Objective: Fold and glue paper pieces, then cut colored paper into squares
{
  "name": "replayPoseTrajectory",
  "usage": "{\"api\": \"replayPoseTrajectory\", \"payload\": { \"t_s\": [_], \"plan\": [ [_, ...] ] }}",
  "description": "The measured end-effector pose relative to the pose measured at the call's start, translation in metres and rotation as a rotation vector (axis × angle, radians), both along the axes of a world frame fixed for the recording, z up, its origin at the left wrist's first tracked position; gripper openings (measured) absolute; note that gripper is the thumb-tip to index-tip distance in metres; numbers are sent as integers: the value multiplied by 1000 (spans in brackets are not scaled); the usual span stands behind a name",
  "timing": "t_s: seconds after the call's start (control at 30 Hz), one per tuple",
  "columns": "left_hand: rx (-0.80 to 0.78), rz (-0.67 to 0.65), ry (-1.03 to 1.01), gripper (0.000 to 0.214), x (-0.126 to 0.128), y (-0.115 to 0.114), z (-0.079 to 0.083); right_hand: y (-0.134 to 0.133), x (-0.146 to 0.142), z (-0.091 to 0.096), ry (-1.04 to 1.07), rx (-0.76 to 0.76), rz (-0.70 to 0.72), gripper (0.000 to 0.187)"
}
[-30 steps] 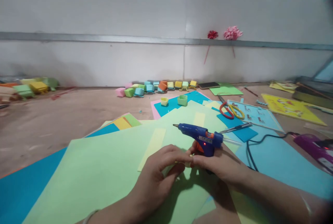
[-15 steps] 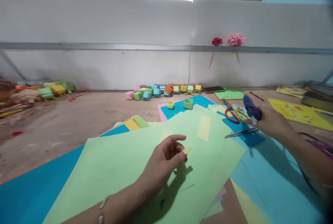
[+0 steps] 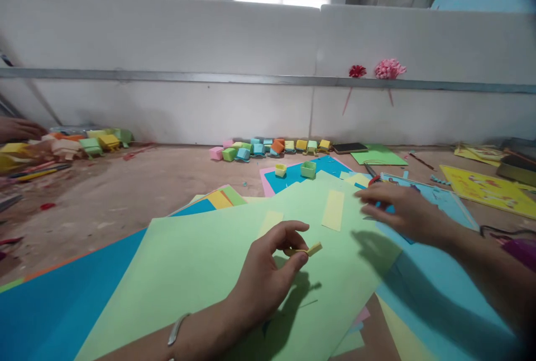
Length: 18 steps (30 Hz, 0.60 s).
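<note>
My left hand (image 3: 272,266) is above a large light green paper sheet (image 3: 201,260), its thumb and fingers closed on a small yellow paper strip (image 3: 315,248). My right hand (image 3: 393,204) is in the air over the right edge of that sheet, fingers extended and apart, with nothing visible in it. Beneath it, scissors with a red handle (image 3: 374,180) are mostly covered. A flat pale yellow paper rectangle (image 3: 333,210) lies between the hands. Farther back, a small green paper box (image 3: 308,169) and a smaller yellow paper box (image 3: 280,170) rest on blue paper.
Several colored paper cubes (image 3: 243,154) line the wall's foot beside a dark phone (image 3: 350,148). More folded paper pieces (image 3: 92,147) are heaped at left, near another person's hand (image 3: 19,127). A yellow picture sheet (image 3: 489,190) lies at right.
My right hand has let go of the blue glue gun and moved left, fingers opening out. My left hand keeps the yellow strip, which has shifted slightly right. The view has turned a little left.
</note>
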<state>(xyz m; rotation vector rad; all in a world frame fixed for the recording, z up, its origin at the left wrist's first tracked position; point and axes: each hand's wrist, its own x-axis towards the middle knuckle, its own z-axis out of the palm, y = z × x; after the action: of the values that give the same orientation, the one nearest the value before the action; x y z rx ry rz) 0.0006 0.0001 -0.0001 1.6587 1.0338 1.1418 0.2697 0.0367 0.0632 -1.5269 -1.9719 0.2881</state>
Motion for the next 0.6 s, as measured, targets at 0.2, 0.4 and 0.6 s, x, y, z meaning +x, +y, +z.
{"api": "replayPoseTrajectory", "payload": {
  "t_s": [0.2, 0.4, 0.6],
  "plan": [
    [43, -7, 42, 31, -3, 2, -1, -31, -84, -24, 109, -163, 349, 15],
    [-16, -45, 50, 26, -1, 4, -4, -30, -80, -44, 207, -171, 295, 14],
    [-74, -38, 38, 26, 0, 5, -4, -33, -85, -54, 219, -198, 249, 15]
  ]
}}
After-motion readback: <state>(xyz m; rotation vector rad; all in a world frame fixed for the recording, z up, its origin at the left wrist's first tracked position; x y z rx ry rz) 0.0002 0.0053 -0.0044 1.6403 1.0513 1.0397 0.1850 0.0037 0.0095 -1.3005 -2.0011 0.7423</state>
